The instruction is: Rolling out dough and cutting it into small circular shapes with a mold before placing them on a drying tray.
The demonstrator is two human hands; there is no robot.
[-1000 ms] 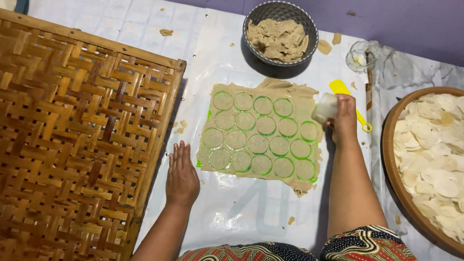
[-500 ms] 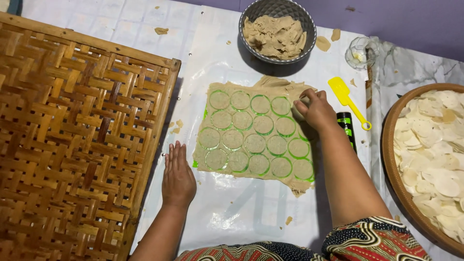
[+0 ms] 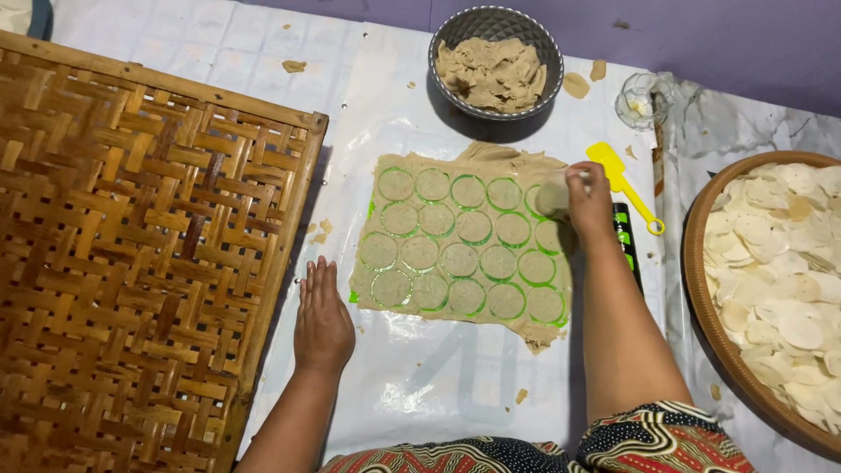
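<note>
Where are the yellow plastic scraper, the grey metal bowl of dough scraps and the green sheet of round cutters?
yellow plastic scraper (image 3: 606, 160), head view, on its flat blade.
grey metal bowl of dough scraps (image 3: 448, 39), head view, on its left rim.
green sheet of round cutters (image 3: 455, 285), head view, on a ring edge in the lower row.

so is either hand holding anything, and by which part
The right hand grips a small round cutter by its side, on the dough sheet. The left hand lies flat, holding nothing.

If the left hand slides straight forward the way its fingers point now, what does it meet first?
The left hand lies flat on the white sheet, fingers pointing up the picture. Straight ahead there is bare sheet, then probably the small dough crumbs beside the woven bamboo tray. The dough sheet lies to its right.
</note>
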